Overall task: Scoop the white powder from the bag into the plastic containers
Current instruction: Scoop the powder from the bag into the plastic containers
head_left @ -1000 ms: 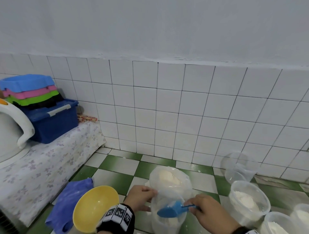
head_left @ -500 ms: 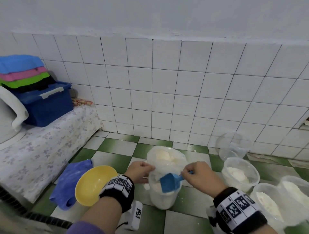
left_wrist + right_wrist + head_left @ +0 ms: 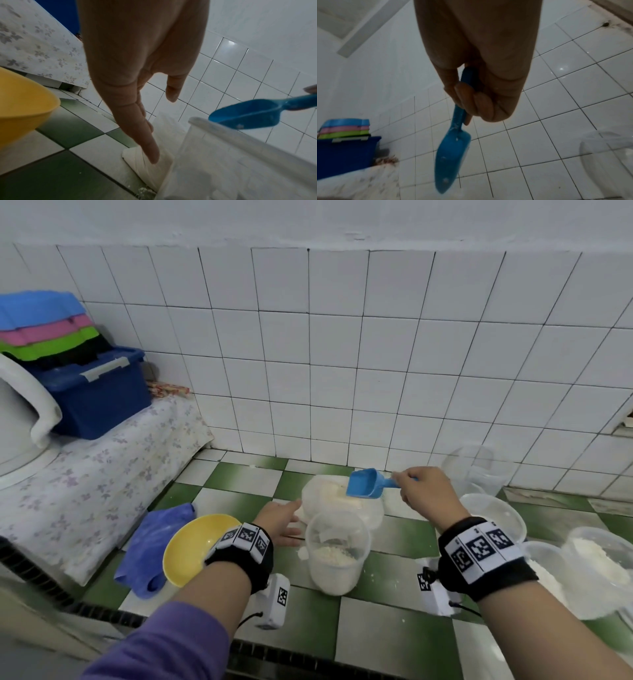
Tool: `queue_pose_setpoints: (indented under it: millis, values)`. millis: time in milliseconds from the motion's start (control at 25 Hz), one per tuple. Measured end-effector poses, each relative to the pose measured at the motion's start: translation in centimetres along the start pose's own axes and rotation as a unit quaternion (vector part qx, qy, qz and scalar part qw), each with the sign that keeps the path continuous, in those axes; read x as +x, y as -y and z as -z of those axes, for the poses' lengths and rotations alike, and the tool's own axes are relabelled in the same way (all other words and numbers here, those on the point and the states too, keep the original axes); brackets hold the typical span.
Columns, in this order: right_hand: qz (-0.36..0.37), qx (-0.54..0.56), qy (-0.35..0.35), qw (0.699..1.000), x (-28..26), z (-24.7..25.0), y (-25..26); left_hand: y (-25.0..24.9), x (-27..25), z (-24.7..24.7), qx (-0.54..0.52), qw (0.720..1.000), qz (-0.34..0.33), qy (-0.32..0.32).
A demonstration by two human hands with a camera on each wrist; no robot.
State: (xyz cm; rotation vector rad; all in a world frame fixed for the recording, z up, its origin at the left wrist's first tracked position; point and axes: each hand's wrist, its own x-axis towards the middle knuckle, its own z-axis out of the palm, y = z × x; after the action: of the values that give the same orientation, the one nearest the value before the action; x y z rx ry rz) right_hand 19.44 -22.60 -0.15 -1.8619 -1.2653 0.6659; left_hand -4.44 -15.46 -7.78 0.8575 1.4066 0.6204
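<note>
Blue scoop [image 3: 365, 483] held over the open bag [image 3: 337, 496] of white powder, right hand [image 3: 424, 494] grip curled round its handle; clear container [image 3: 337, 553], part filled, stands just in front of the bag on the green-white floor. Left hand [image 3: 281, 520] flat, fingers straight, touching the bag's side. Yellow bowl [image 3: 195, 546] and blue cloth [image 3: 156, 542] to the left, more powder-filled tubs [image 3: 596, 563] to the right.

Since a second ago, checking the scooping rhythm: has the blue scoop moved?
Yes. The blue scoop has gone from over the container up and back over the bag.
</note>
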Motion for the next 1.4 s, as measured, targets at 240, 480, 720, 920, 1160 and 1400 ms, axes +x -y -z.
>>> queue_pose_setpoints:
  millis: [240,480,720,920,1160,1400]
  values:
    - [0.019,-0.128,0.045,0.991,1.7,-2.7,-1.9,-1.1,0.2,0.3,0.048,0.999,-0.015,-0.013]
    - [0.029,-0.165,0.073,0.983,2.7,-4.1,-2.6,-1.4,0.9,0.5,0.077,0.997,-0.024,-0.014]
    - [0.045,-0.208,0.147,0.966,3.2,-4.6,-3.7,-1.9,1.9,0.5,0.090,0.996,-0.020,-0.010]
    - [0.084,-0.276,0.184,0.940,3.4,-5.0,-3.7,-2.2,2.9,-0.1,0.115,0.993,-0.015,0.015]
    - [0.069,-0.373,0.088,0.921,4.3,-4.7,-2.8,-2.5,4.9,-0.5,0.136,0.990,-0.011,0.029]
    - [0.038,-0.382,0.150,0.911,4.8,-6.3,-3.3,-2.5,5.8,-1.3,0.141,0.989,-0.001,0.054]
